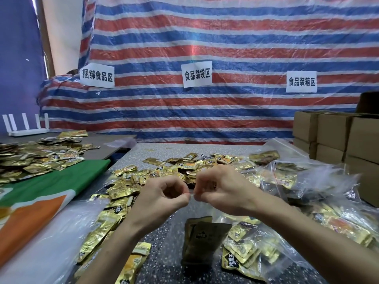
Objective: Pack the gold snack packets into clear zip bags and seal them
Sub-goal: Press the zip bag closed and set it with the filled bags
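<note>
Both hands up at centre, above the near part of the speckled surface (160, 148).

- Left hand (164, 193) and right hand (217, 189) meet knuckle to knuckle. Each pinches the top edge of a clear zip bag (174, 230) between thumb and forefinger, the other fingers curled in. Neither is empty or slack.
- The bag hangs from that pinch towards the near edge. Packets inside it (202, 238) sit low and look dark in shadow. Count not readable.
- Judgement: held aloft so the load drops clear of the mouth, leaving the strip flat to press. Fingertips close together at mid-strip suggests sealing is under way or about to start. Whether the strip is closed cannot be told.
- Forearms come in from the near edge at a shallow angle, wrists bent slightly inward.

Placement:
- Loose gold snack packets (164, 171) heaped just beyond the hands, within easy reach, likely the feed stock.
- Filled bags (287, 177) piled to the right, more at near right (246, 253). This looks like the finished side, next to the cardboard boxes (332, 130) at far right.
- A second packet pile (41, 156) lies far left on another surface, beyond a green and orange sheet (51, 191).
- Striped tarp (205, 109) behind, with paper signs on it.
</note>
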A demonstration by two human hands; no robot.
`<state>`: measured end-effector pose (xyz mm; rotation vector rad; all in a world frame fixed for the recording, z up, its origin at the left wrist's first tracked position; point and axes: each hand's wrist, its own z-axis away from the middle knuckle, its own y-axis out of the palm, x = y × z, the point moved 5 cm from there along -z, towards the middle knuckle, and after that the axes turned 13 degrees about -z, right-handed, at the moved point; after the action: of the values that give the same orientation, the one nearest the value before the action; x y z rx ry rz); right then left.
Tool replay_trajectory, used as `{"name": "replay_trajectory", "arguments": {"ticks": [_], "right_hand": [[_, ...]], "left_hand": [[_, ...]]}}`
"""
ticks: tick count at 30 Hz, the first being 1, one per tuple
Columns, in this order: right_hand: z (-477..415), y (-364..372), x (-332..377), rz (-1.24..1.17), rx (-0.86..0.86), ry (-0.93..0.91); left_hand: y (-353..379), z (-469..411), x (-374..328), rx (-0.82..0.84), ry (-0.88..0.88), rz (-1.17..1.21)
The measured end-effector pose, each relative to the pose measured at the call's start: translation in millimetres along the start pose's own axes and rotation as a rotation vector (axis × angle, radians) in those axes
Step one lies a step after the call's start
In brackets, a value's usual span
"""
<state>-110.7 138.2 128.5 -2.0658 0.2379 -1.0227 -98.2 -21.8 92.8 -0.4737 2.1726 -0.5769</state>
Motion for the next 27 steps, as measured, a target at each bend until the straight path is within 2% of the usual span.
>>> {"name": "replay_trajectory", "arguments": {"ticks": [3,6,10,13,19,27], "right_hand": [[1,-1,-2,-0.042,0.041,0.004],[1,-4,-4,-0.085,0.02,0.009],[4,-1,-6,-0.012,0.01,0.005],[6,-2,-7,0.013,-0.019,0.015],[8,-7,-12,0.046,-0.058,0.021],[2,5,2,0.053,-0.089,-0.022]], "left_hand": [[-1,1,-7,0.041,0.058,-0.095],[-4,1,-13,-0.043,0.112,-0.206],[1,0,-14,-0.118,0.109,-0.281],[2,0,-10,-0.138,0.042,-0.212],[-1,-1,0,0.001,-0.045,-0.009],[5,2,-4,-0.17,-0.03,-0.131]]}}
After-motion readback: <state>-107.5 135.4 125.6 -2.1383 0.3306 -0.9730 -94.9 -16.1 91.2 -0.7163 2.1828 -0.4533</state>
